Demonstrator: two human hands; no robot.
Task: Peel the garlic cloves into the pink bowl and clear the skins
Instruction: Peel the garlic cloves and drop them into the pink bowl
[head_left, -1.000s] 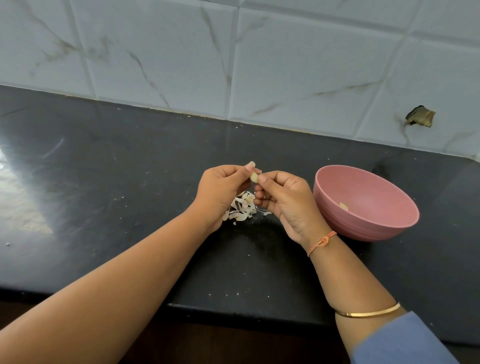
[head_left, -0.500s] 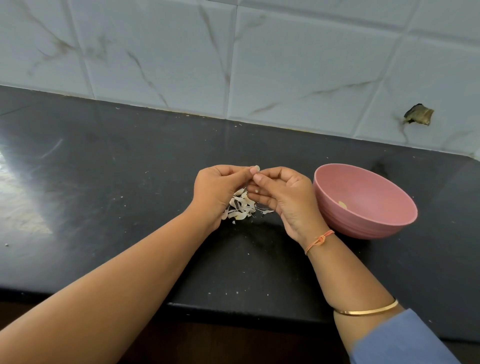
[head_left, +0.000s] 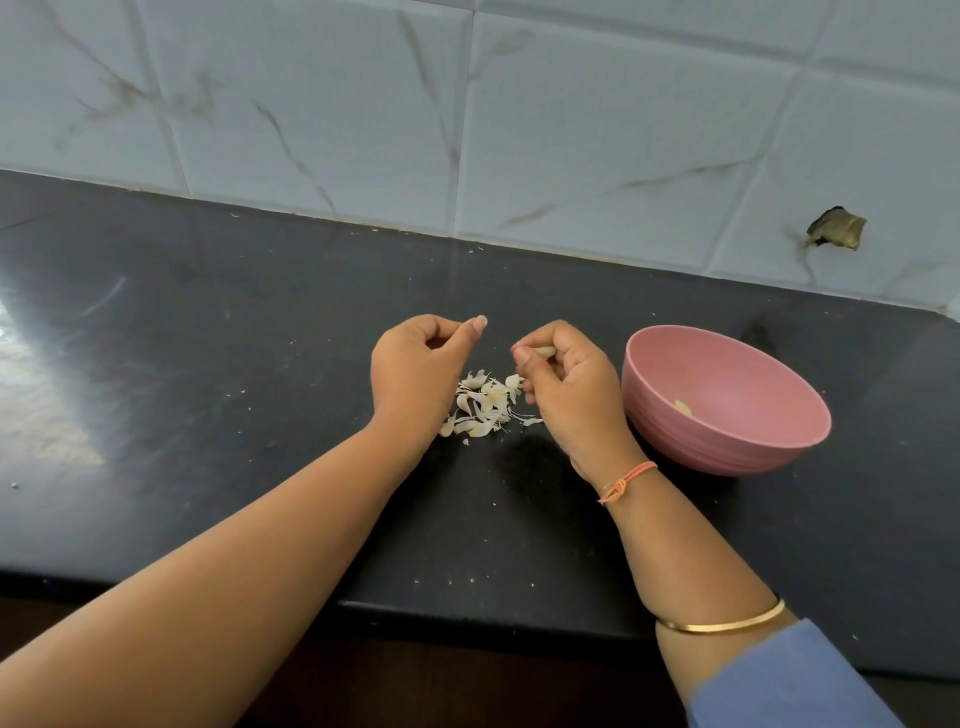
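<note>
The right hand pinched a garlic clove in curled fingers, just left of the pink bowl, which held one peeled clove. The left hand was curled with nothing visible in it. Skins lay on the counter between the hands.

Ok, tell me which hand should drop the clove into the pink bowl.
Right. The right hand pinches the clove and sits just beside the pink bowl; the left hand is farther off, across the pile of skins.
</note>
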